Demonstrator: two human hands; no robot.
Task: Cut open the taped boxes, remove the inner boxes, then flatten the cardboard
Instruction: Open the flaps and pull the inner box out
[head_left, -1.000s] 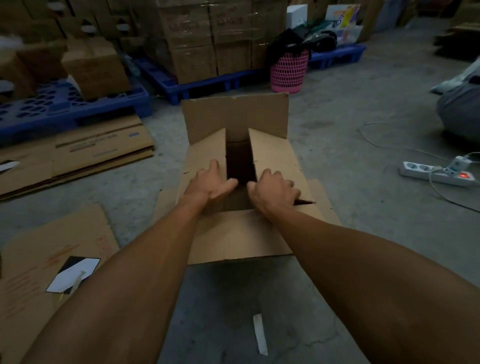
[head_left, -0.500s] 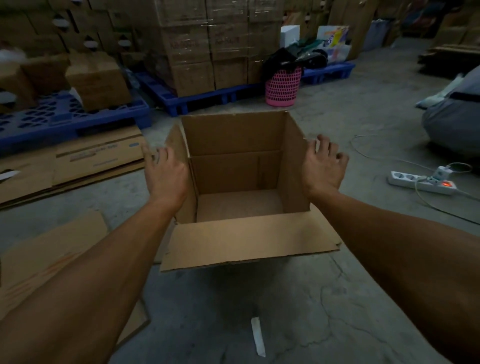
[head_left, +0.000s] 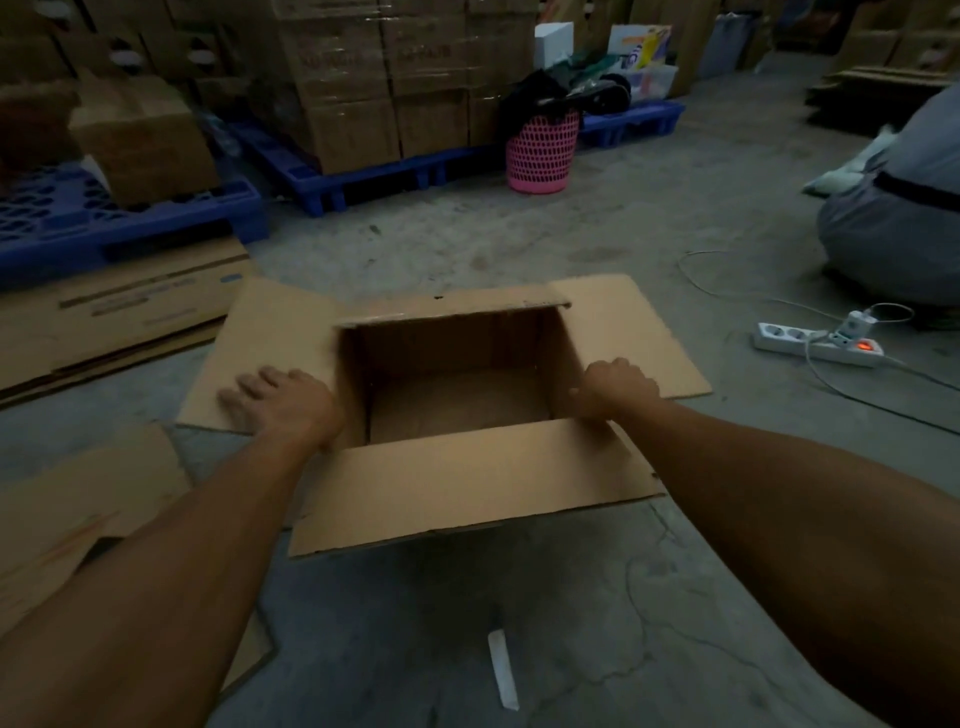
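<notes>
Head view: cardboard box (head_left: 457, 395) stands upright on the concrete floor (head_left: 597, 597), right in front of the person, all four top flaps folded out. Inside looks empty, no inner box visible, so cutting and emptying seem done for this one; flattening is not done, the walls are standing. Left hand (head_left: 283, 402) lies flat, fingers straight, pressing on the left flap (head_left: 270, 343). Right hand (head_left: 615, 387) has its fingers curled over the right wall edge where the right flap (head_left: 628, 332) hinges, gripping it. Likely next step: collapse the box.

Room: dim warehouse. Already flattened cardboard (head_left: 119, 317) is stacked on the floor at left, more sheets near the left arm. Blue pallets (head_left: 130, 223) carry stacked cartons (head_left: 395, 78), probably more to process. Pink basket (head_left: 540, 150) by the pallets, power strip (head_left: 818, 343) with a lit switch and cables at right, white tape strip (head_left: 503, 670) on the floor in front. Grey bundle at far right, unclear what.
</notes>
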